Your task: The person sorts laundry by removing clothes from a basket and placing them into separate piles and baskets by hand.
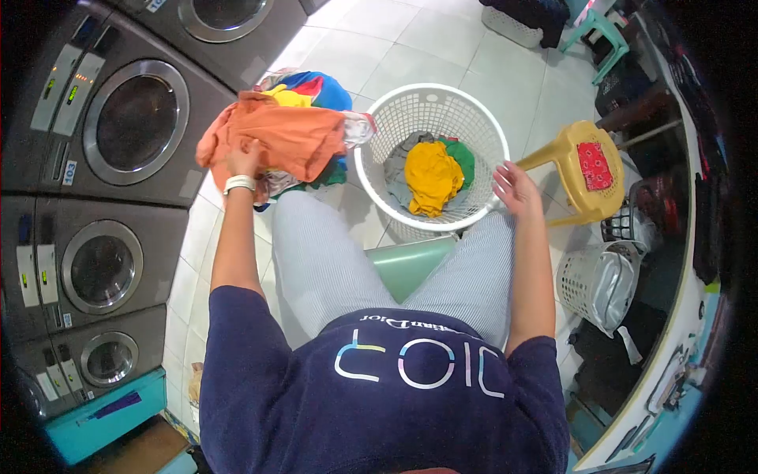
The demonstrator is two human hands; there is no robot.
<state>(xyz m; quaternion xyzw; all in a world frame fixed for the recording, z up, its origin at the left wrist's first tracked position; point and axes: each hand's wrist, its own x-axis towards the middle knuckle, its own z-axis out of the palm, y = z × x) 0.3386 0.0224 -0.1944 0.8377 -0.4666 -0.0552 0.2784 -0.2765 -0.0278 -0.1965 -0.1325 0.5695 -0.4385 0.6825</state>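
Note:
My left hand (243, 160) is closed on an orange garment (288, 130), fingers curled into the cloth. This garment lies over a heap of mixed clothes on the left, where a blue, red and yellow piece (316, 88) and a white one (358, 129) show. My right hand (515, 188) is empty, its fingers apart, right at the rim of a white laundry basket (429, 95). Inside the basket sit a bunched yellow garment (433, 178), a green one (459, 162) and grey cloth (395, 170).
Stacked front-loading machines (136, 120) line the left side. A yellow stool (564, 158) with a red patterned patch stands right of the basket. Farther right is another white basket (580, 276) with a plastic bag. A teal stool (604, 35) stands at the back, beside a basket of dark cloth (513, 28).

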